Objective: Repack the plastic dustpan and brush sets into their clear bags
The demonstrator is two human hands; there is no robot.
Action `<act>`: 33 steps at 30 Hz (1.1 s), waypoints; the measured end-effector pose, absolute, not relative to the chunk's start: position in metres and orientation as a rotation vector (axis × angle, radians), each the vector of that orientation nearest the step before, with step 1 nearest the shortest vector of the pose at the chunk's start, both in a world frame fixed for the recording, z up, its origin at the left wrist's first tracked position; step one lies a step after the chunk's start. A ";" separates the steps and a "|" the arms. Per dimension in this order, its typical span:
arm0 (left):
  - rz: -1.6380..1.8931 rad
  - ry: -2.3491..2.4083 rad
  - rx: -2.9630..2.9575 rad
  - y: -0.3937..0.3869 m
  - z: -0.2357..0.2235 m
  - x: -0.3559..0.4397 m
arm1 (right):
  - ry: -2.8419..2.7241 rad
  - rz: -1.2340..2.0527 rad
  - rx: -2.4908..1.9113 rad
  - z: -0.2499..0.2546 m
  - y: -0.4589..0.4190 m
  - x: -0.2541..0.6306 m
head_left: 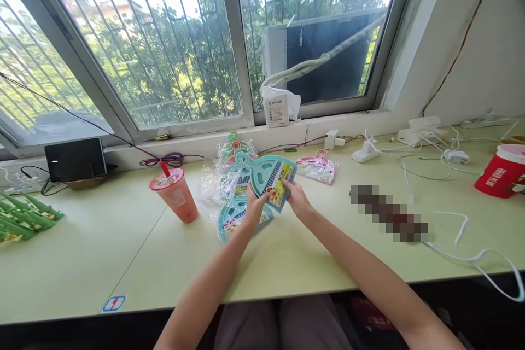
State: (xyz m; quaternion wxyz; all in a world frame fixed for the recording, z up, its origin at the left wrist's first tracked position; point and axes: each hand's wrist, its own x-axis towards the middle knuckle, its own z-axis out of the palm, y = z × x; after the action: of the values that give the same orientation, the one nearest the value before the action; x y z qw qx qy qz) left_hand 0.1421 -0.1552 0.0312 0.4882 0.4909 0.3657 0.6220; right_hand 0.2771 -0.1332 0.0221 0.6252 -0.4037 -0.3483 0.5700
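Both hands hold up a teal mini dustpan and brush set (260, 174) with a printed label card across its wide end. My left hand (256, 205) grips its lower left side, the thumb lying on the card. At the card's right edge, my right hand (298, 199) pinches it between fingers and thumb. Beneath and behind lie more wrapped sets, among them a teal dustpan set (229, 217) close to my left forearm. Clear plastic wrapping (217, 178) crinkles over the pile. To the right, a pink dustpan set (318, 167) lies flat on the table.
A lidded cup of pink drink (178, 199) stands left of the pile. Further left are a dark tablet (76, 158) and green bundles (27, 219). White chargers and cables (447, 147), a blurred-out object (389, 213) and a red container (500, 172) occupy the right side.
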 end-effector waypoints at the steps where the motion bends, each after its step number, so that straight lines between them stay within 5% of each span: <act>1: 1.508 0.905 1.187 -0.154 0.031 0.141 | -0.766 1.364 -0.874 0.021 -0.132 0.277; 7: 1.332 1.039 1.647 -0.148 0.052 0.116 | -0.640 1.430 -0.803 0.026 -0.126 0.290; 12: 1.240 1.829 2.304 -0.141 0.070 0.076 | -0.617 1.335 -0.789 0.028 -0.115 0.310; 20: 0.487 2.376 2.351 -0.126 0.045 0.065 | -0.646 1.288 -0.887 0.011 -0.107 0.321; 27: 0.996 2.226 2.571 -0.132 0.058 0.068 | -0.644 1.277 -0.856 0.016 -0.109 0.323; 33: 0.884 2.466 2.400 -0.126 0.048 0.065 | -0.618 1.249 -0.932 0.016 -0.112 0.318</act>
State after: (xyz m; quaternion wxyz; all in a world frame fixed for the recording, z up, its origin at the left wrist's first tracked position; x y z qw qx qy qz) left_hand 0.0652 -0.1258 0.0482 -0.2043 0.6613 0.6795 0.2434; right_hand 0.3179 -0.1117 0.0156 0.6690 -0.4132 -0.2740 0.5538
